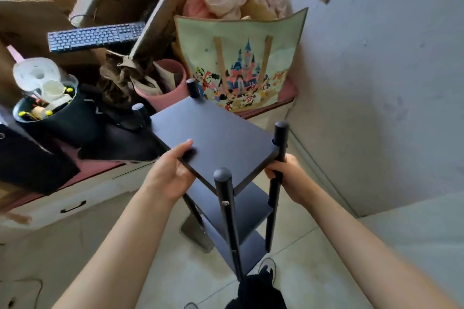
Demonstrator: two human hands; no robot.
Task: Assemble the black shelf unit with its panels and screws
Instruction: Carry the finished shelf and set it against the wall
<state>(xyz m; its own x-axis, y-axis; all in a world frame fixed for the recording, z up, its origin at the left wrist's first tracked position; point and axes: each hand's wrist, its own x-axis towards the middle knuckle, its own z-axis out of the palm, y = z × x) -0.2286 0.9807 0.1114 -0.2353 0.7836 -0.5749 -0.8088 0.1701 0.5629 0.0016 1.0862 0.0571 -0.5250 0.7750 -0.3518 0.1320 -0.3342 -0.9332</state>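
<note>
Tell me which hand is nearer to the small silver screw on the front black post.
Left, narrowly. The left hand grips the top panel's edge left of the small silver screw; the right hand holds the right-side black post beyond it.

The black three-tier shelf unit of flat rectangular panels and round posts [226,148] is standing upright above the pale tiled floor, its matte top panel [216,133] tilting slightly. Four cylindrical black corner posts [280,138] are rising past the top panel. A small silver screw [225,203] is showing on the near post.
</note>
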